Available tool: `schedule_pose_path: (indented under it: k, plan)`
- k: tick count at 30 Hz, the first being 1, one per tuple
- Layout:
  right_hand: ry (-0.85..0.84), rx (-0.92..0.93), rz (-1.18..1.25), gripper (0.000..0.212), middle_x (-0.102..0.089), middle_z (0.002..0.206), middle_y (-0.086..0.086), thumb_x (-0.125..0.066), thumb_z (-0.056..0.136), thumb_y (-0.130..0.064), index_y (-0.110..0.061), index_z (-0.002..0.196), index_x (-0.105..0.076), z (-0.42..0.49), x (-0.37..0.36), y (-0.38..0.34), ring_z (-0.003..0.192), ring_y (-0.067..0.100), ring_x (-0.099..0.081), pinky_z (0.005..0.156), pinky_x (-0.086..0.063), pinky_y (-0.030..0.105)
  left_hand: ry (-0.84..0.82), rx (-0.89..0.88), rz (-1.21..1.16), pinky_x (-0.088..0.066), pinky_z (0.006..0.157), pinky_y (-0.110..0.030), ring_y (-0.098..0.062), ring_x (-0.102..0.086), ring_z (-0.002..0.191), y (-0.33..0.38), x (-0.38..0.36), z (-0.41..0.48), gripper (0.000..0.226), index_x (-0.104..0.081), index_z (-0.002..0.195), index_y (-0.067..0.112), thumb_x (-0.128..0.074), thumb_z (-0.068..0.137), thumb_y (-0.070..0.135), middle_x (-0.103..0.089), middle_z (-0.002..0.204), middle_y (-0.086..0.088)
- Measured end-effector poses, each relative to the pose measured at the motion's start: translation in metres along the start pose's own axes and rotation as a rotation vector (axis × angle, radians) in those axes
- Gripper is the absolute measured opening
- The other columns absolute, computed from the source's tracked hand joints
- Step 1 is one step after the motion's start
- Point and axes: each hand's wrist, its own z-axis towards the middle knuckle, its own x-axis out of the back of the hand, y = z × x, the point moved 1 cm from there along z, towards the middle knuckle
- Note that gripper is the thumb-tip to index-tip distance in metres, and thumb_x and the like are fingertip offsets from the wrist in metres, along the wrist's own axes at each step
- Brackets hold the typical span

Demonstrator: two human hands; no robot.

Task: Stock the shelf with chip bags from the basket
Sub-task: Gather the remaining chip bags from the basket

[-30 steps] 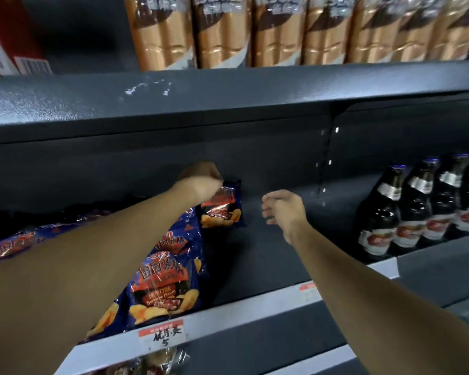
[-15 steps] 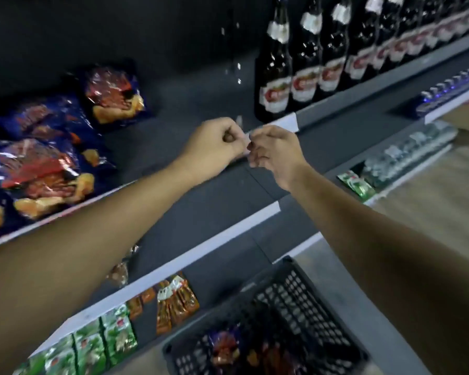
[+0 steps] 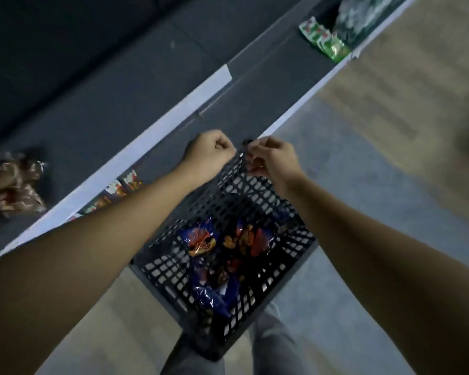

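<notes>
Nearest of all, a grey trouser leg [image 3: 271, 345] shows beneath the dark perforated basket [image 3: 163, 269], which stands on the floor [image 3: 363, 185] right in front of the person, probably set there so both arms can reach into it without stepping away from the shelving. Inside lie the chip bags, blue foil with red and orange print: one [image 3: 201, 240] toward the left of the bottom, one [image 3: 251, 239] beside it on the right, and one [image 3: 214, 292] crumpled at the near side. They overlap loosely, and how many more lie among them cannot be told. Over the basket's far rim both forearms stretch forward with the hands nearly touching. The left hand [image 3: 210, 154] is balled into a fist with nothing in it. The right hand [image 3: 272, 159] has its fingers curled in too; a small dark spot sits at their tips, and whether it is pinched or is just the basket's corner cannot be told. By my reading the hands are on their way down for another bag, none being gripped yet. Beyond them the dark shelf [image 3: 136, 104] with its white price strip [image 3: 157, 131] runs diagonally, much of its surface bare. Small packets [image 3: 119, 186] lie on the tier below, brown bags [image 3: 11, 185] at the far left and green packets [image 3: 326, 41] at the far right.
</notes>
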Motion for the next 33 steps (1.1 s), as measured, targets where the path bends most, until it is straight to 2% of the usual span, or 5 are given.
schedule_pose_path:
  k: [7,13,19,22,33]
  plan:
    - [0.08,-0.281,-0.113,0.017,-0.063,0.077,0.009,-0.056,0.098,-0.005,-0.009,0.083,-0.06,0.006,0.017,0.139,0.069,0.022,-0.06,0.064,-0.053,0.032,-0.186,0.205,0.036,-0.049,0.068,-0.032,-0.02,-0.063,0.072,-0.115,-0.091,-0.006,0.013,-0.062,0.078,0.021,-0.065,0.09,0.019,-0.064,0.071,0.001]
    - [0.185,-0.476,-0.18,0.011,-0.069,0.098,0.011,-0.068,0.093,-0.015,-0.008,0.101,-0.067,0.019,0.034,0.227,0.092,0.026,-0.065,0.079,-0.049,0.035,-0.476,0.232,0.196,-0.051,0.088,-0.034,-0.024,-0.061,0.101,-0.186,-0.171,-0.005,0.018,-0.061,0.108,0.017,-0.066,0.091,0.022,-0.065,0.112,-0.006]
    - [0.214,-0.515,-0.24,0.015,-0.071,0.104,0.009,-0.064,0.094,-0.022,-0.014,0.105,-0.069,0.026,0.045,0.254,0.096,0.025,-0.066,0.086,-0.055,0.041,-0.723,-0.085,0.57,-0.012,0.122,-0.044,-0.018,-0.004,0.152,-0.206,-0.225,0.013,0.082,-0.011,0.157,0.02,-0.054,0.09,0.001,-0.005,0.165,0.003]
    - [0.229,-0.498,-0.226,0.013,-0.071,0.099,0.007,-0.062,0.095,-0.023,-0.015,0.104,-0.068,0.028,0.049,0.249,0.092,0.024,-0.067,0.085,-0.055,0.04,-0.784,-0.137,0.693,-0.018,0.119,-0.044,-0.02,-0.012,0.15,-0.21,-0.238,0.018,0.088,0.002,0.157,0.025,-0.058,0.092,0.021,0.003,0.166,0.007]
    - [0.173,-0.467,-0.22,0.02,-0.072,0.105,0.005,-0.06,0.099,-0.022,-0.012,0.113,-0.069,0.02,0.055,0.212,0.078,0.011,-0.062,0.068,-0.047,0.024,-0.745,-0.127,1.07,-0.026,0.112,-0.039,-0.025,-0.039,0.13,-0.198,-0.231,-0.007,0.033,-0.059,0.125,0.012,-0.05,0.094,0.017,-0.054,0.132,-0.007]
